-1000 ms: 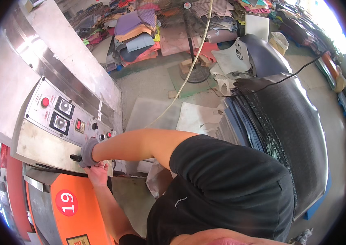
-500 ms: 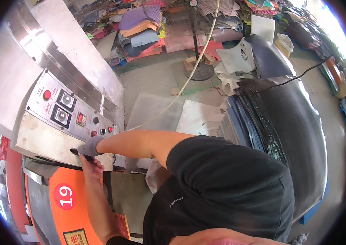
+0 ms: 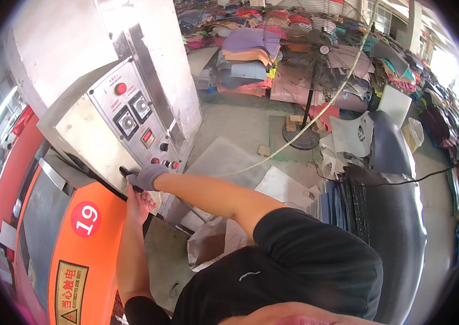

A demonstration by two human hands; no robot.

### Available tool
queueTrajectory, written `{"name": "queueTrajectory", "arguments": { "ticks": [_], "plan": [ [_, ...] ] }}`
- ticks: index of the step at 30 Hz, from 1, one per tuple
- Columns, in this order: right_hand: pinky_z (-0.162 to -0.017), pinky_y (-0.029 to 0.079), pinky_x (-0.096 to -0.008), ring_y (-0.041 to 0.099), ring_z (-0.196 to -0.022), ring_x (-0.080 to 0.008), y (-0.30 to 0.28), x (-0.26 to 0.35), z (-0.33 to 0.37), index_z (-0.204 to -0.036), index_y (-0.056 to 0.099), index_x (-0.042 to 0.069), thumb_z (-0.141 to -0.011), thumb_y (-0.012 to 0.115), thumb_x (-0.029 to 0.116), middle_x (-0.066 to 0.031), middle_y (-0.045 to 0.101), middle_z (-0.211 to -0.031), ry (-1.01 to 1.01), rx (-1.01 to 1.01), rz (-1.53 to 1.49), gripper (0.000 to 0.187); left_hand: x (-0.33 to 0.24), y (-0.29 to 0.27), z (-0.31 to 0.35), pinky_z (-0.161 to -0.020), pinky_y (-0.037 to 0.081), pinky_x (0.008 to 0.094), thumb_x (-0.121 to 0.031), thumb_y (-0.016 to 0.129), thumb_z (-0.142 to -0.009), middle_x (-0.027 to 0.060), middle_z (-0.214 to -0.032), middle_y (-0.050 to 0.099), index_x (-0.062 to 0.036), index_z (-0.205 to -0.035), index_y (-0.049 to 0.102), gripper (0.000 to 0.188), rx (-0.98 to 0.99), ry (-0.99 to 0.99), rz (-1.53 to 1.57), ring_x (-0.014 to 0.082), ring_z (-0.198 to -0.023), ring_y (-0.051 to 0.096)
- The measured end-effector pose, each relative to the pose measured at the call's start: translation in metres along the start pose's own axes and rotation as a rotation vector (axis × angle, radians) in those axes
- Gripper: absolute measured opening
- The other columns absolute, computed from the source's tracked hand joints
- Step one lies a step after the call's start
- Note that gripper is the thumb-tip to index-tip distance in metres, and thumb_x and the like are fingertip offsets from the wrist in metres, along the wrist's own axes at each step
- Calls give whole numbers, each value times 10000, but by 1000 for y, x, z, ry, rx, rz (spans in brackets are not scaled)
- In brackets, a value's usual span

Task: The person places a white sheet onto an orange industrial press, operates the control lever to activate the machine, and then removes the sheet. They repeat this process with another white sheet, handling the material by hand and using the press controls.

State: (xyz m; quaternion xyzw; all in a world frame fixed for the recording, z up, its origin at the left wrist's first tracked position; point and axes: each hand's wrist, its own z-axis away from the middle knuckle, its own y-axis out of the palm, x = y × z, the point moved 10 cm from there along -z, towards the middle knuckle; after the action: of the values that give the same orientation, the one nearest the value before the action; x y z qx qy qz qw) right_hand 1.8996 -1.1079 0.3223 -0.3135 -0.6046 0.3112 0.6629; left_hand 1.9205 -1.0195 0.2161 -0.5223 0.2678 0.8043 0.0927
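A pale metal control box (image 3: 85,143) stands at the left, with a panel of dials, buttons and a small red display. On its lower front is a black handle-like piece (image 3: 124,171), mostly covered by my hands. My right hand (image 3: 149,176), in a grey glove, reaches across from the right, its fingers closed over this piece. Just below, my bare left hand (image 3: 140,201) has its thumb raised against the black piece and its fingers curled. The two hands nearly touch. How the piece joins the box is hidden.
Below the box is an orange machine cover (image 3: 85,254) with a round red label. A white bag (image 3: 216,244) sits beside my body. Farther off stand a floor fan (image 3: 308,103), stacked coloured sheets (image 3: 248,49) and a black sheet pile (image 3: 395,222). A pale cord (image 3: 343,89) crosses the view.
The view has shifted, so the box and both hands appear farther right and higher. Both hands stay together at the black piece on the box front.
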Motion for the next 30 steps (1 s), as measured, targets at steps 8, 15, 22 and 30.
{"name": "queueTrajectory", "arguments": {
  "ticks": [8, 15, 22, 30],
  "plan": [
    [-899, 413, -394, 549, -1033, -379, 25, -23, -39, -1022, 615, -3, -824, 248, 657, -250, 593, -1036, -26, -56, -37, 781, 0, -15, -11, -380, 246, 279, -777, 316, -750, -61, -449, 287, -181, -710, 483, 619, -250, 142, -72, 101, -358, 259],
    [-698, 462, -353, 596, -806, -251, 67, -47, -85, -1125, 480, 67, -926, 321, 344, -145, 604, -917, -136, 28, -15, 376, -10, -34, 8, -507, 375, 358, -727, 416, -739, 46, -714, 505, -44, -808, 582, 707, -577, -34, -284, 177, -618, 453],
    [-701, 431, -319, 543, -680, -182, 59, -40, -53, -1097, 553, 23, -793, 381, 624, -124, 561, -1046, 5, 151, -590, 695, -14, -12, 18, -599, 450, 386, -757, 370, -751, 38, -671, 413, 13, -989, 524, 820, -397, -44, -263, 170, -547, 419],
    [-352, 314, -257, 486, -492, -120, 32, -32, -20, -1033, 552, 47, -784, 429, 658, -67, 545, -876, 76, 203, -578, 671, -10, -7, 35, -585, 428, 335, -683, 329, -834, 17, -634, 467, 6, -1077, 448, 741, -195, 53, -178, 149, -553, 465]
  ]
}}
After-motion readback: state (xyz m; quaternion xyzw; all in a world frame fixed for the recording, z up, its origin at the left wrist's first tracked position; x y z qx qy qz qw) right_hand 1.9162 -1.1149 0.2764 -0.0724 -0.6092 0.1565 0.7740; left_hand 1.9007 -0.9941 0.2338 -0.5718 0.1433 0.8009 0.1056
